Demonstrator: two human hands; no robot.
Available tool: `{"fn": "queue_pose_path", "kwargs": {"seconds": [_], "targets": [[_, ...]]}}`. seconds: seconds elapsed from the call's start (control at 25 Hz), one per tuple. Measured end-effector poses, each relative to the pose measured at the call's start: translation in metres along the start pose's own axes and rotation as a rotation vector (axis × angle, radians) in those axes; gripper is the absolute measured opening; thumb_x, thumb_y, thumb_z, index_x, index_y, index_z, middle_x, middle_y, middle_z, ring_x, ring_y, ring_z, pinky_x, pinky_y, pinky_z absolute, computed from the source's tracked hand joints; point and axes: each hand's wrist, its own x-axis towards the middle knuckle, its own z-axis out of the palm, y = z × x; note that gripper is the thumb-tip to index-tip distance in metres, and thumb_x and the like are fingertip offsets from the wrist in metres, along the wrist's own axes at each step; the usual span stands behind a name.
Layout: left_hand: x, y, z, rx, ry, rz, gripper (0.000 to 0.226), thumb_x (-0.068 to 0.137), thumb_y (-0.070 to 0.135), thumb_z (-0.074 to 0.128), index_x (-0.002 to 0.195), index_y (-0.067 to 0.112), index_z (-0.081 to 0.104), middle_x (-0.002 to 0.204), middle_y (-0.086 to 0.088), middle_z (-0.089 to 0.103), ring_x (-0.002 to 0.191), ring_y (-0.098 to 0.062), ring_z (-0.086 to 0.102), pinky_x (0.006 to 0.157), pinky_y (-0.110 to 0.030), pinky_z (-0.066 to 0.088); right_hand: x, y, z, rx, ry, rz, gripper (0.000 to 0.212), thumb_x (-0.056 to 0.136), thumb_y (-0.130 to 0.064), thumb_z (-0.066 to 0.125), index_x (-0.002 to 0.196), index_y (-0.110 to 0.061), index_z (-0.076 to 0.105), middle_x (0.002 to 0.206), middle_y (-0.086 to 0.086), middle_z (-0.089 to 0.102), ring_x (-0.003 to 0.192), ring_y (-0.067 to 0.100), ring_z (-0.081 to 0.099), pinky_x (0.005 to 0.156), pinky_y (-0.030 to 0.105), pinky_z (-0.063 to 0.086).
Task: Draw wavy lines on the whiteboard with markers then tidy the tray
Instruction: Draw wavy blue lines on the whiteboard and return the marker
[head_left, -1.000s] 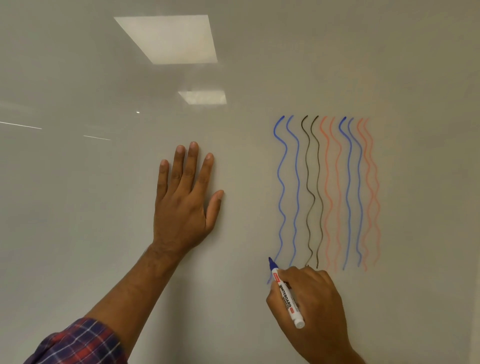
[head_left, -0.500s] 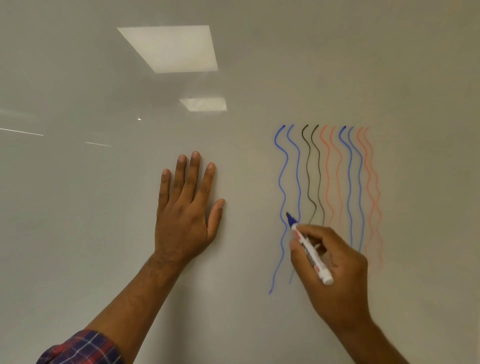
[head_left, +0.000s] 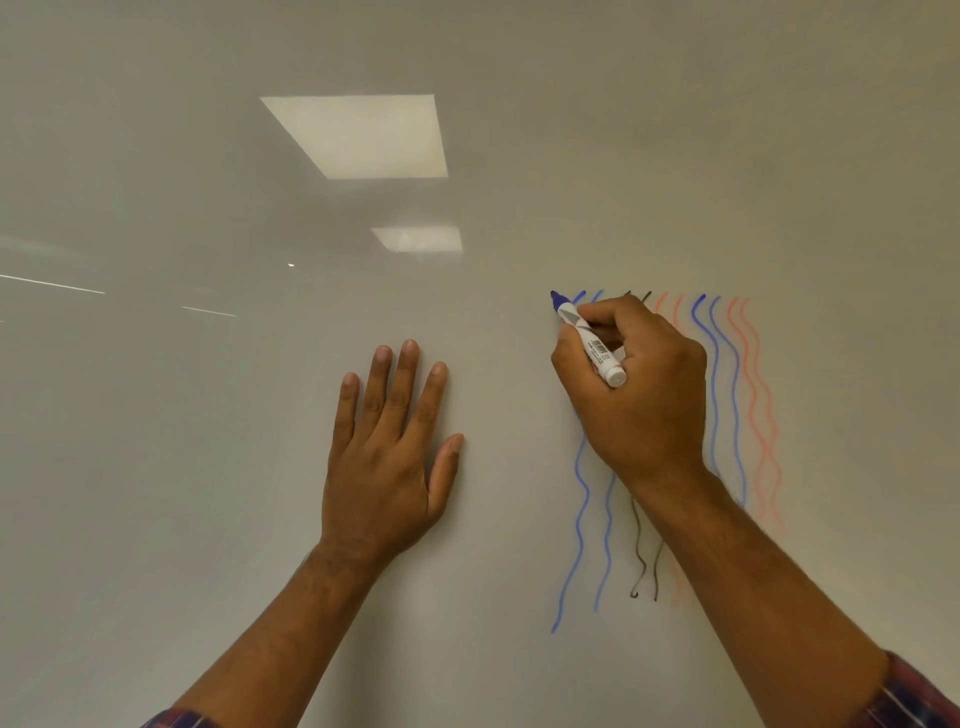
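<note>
Raised since half a second ago: right hand (head_left: 631, 395), now clenched around white-barrelled blue whiteboard marker (head_left: 589, 340). Tip sits at top of glossy white whiteboard (head_left: 156, 467), just left of leftmost blue wavy line (head_left: 581, 499); barrel slants lower right. Left hand (head_left: 387, 457): flat, fingers spread, grasping nothing.

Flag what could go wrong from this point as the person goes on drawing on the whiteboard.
1. The right hand and forearm lie across the black lines and blue lines; dragging down may smear them.
2. The blue marker tip sits just left of the leftmost blue line, so a new wave could cross it.
3. The left hand lies flat on the whiteboard, limiting room leftward.
</note>
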Motion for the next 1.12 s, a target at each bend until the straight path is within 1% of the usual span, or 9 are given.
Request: {"fn": "queue_pose_path", "kwargs": {"seconds": [0.2, 0.4, 0.56, 0.76, 0.84, 0.92, 1.0, 1.12], "targets": [[0.000, 0.001, 0.001, -0.003, 0.003, 0.002, 0.072, 0.105, 0.041, 0.052, 0.166, 0.012, 0.027, 0.176, -0.014, 0.016, 0.164, -0.035, 0.012, 0.128, -0.063, 0.021, -0.004, 0.002, 0.004, -0.080, -0.006, -0.024, 0.011, 0.093, -0.024, 0.065, 0.098, -0.018, 0.073, 0.071, -0.004, 0.067, 0.064, 0.019, 0.059, 0.065, 0.048, 0.054], [-0.001, -0.001, 0.001, -0.001, 0.002, 0.003, 0.072, 0.105, 0.042, 0.051, 0.166, 0.011, 0.027, 0.176, -0.015, 0.016, 0.164, -0.035, 0.012, 0.129, -0.062, 0.019, -0.024, -0.002, 0.002, -0.143, -0.102, -0.107, 0.010, 0.093, -0.022, 0.065, 0.098, -0.018, 0.073, 0.066, -0.004, 0.062, 0.061, 0.019, 0.055, 0.063, 0.047, 0.051], [-0.001, 0.000, 0.002, -0.009, 0.003, 0.003, 0.072, 0.105, 0.041, 0.052, 0.166, 0.012, 0.026, 0.176, -0.015, 0.016, 0.164, -0.036, 0.012, 0.129, -0.063, 0.020, -0.048, 0.010, -0.011, -0.083, -0.080, -0.035, 0.009, 0.091, -0.018, 0.068, 0.098, -0.018, 0.072, 0.068, -0.003, 0.063, 0.061, 0.018, 0.056, 0.060, 0.047, 0.051], [-0.001, -0.001, 0.003, -0.015, 0.000, 0.009, 0.072, 0.106, 0.041, 0.049, 0.167, 0.011, 0.024, 0.176, -0.016, 0.015, 0.164, -0.036, 0.011, 0.129, -0.063, 0.018, -0.096, 0.010, -0.015, -0.187, -0.171, -0.103, 0.011, 0.090, -0.019, 0.067, 0.096, -0.012, 0.072, 0.066, -0.003, 0.060, 0.059, 0.019, 0.054, 0.061, 0.045, 0.049], [-0.002, -0.001, 0.003, -0.017, 0.004, 0.005, 0.071, 0.107, 0.041, 0.048, 0.167, 0.011, 0.025, 0.176, -0.016, 0.016, 0.164, -0.037, 0.012, 0.129, -0.063, 0.018, -0.106, 0.015, -0.023, -0.160, -0.163, -0.044, 0.011, 0.090, -0.018, 0.068, 0.097, -0.012, 0.073, 0.067, -0.002, 0.061, 0.059, 0.019, 0.055, 0.060, 0.045, 0.049], [-0.002, 0.000, 0.003, -0.010, 0.006, 0.002, 0.070, 0.107, 0.041, 0.048, 0.166, 0.011, 0.026, 0.175, -0.017, 0.017, 0.163, -0.037, 0.013, 0.129, -0.063, 0.018, -0.116, 0.016, -0.032, -0.139, -0.140, 0.010, 0.006, 0.088, -0.017, 0.070, 0.091, -0.012, 0.072, 0.065, -0.001, 0.061, 0.059, 0.019, 0.054, 0.058, 0.044, 0.049], [-0.002, 0.000, 0.002, -0.003, -0.003, 0.002, 0.070, 0.108, 0.041, 0.047, 0.167, 0.010, 0.025, 0.175, -0.017, 0.016, 0.163, -0.037, 0.012, 0.129, -0.063, 0.017, -0.135, 0.016, -0.034, -0.167, -0.183, 0.003, 0.007, 0.088, -0.017, 0.069, 0.084, -0.011, 0.069, 0.063, -0.001, 0.059, 0.058, 0.019, 0.053, 0.059, 0.043, 0.047], [-0.003, -0.001, 0.001, 0.000, -0.008, -0.002, 0.069, 0.108, 0.042, 0.046, 0.167, 0.010, 0.026, 0.175, -0.017, 0.017, 0.163, -0.038, 0.012, 0.129, -0.063, 0.017, -0.165, 0.021, -0.037, -0.183, -0.277, 0.012, 0.016, 0.093, -0.025, 0.061, 0.086, -0.014, 0.070, 0.063, -0.005, 0.059, 0.058, 0.016, 0.052, 0.061, 0.043, 0.047]]}}
